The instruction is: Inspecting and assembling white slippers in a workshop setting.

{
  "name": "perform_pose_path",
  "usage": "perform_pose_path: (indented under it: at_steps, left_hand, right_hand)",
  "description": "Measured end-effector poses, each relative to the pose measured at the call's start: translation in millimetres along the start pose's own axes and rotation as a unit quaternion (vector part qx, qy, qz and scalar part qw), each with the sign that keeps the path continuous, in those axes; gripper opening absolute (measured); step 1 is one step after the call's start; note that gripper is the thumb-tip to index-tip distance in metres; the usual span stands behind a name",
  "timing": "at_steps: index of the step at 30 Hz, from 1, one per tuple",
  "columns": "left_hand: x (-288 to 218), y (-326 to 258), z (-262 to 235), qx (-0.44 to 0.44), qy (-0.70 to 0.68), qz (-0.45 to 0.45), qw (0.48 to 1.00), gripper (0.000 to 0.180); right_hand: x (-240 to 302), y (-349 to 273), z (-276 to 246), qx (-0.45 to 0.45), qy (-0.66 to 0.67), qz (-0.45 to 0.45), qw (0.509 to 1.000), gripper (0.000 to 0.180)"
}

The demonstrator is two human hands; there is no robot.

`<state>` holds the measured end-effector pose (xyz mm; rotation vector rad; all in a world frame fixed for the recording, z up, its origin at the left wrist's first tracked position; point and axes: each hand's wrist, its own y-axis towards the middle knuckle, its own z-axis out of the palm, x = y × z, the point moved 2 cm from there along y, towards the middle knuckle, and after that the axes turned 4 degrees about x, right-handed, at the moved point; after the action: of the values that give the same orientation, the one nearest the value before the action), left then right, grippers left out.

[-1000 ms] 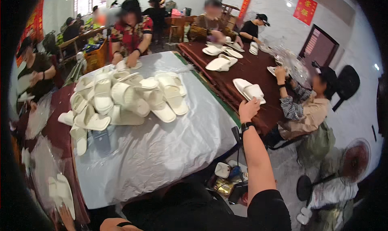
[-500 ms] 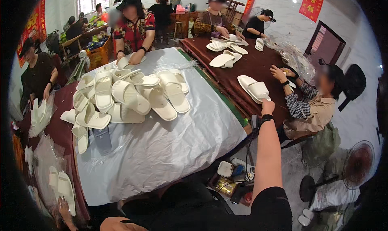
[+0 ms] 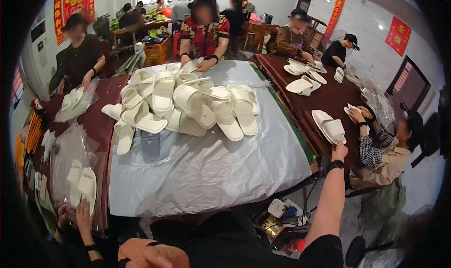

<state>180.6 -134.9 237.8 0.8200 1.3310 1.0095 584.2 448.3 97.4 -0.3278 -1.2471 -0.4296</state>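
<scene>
My right hand [image 3: 339, 151], with a black watch on its wrist, stretches out to the dark red table [image 3: 305, 113] on my right. Its fingertips meet the near end of a pair of white slippers [image 3: 329, 126]; whether they grip it is unclear. My left hand [image 3: 155, 256] stays low against my dark clothing at the bottom edge, fingers curled, with nothing seen in it. In front of me a big heap of white slippers [image 3: 188, 103] lies on a grey plastic sheet [image 3: 206, 169].
A seated person in a checked shirt [image 3: 380, 150] handles a slipper just beyond my right hand. More people work around the tables. Another person's hands [image 3: 80, 216] hold bagged slippers [image 3: 82, 186] at lower left. Boxes and cables [image 3: 282, 216] lie on the floor.
My right arm has stayed stretched toward the pair of slippers, with the hand closing up to their near end. My view has tilted lower, bringing my left hand into the picture.
</scene>
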Motion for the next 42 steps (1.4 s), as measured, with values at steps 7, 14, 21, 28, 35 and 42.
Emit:
perform_pose_path:
  at_steps: [7, 14, 21, 28, 35, 42]
  left_hand:
    - [97, 0, -46, 0.081, 0.408, -0.136, 0.899, 0.02]
    - [175, -100, -93, -0.256, -0.142, -0.59, 0.753, 0.045]
    - [175, -145, -120, -0.405, -0.076, -0.544, 0.731, 0.027]
    - [136, -121, -187, -0.395, 0.138, -0.468, 0.778, 0.026]
    - [215, -71, -189, -0.03, 0.236, -0.563, 0.791, 0.039]
    - [243, -89, -154, 0.073, 0.542, -0.42, 0.724, 0.053]
  right_hand:
    - [4, -93, 5, 0.178, 0.023, 0.007, 0.984, 0.006]
    - [-58, -273, 60, 0.505, -0.087, 0.18, 0.84, 0.015]
    - [-100, -355, 91, 0.533, -0.153, 0.209, 0.805, 0.019]
    - [-91, -306, 116, 0.454, -0.082, 0.178, 0.869, 0.017]
    - [-110, -326, 179, 0.599, -0.282, -0.069, 0.746, 0.027]
    - [42, -423, 212, 0.662, -0.131, -0.065, 0.735, 0.054]
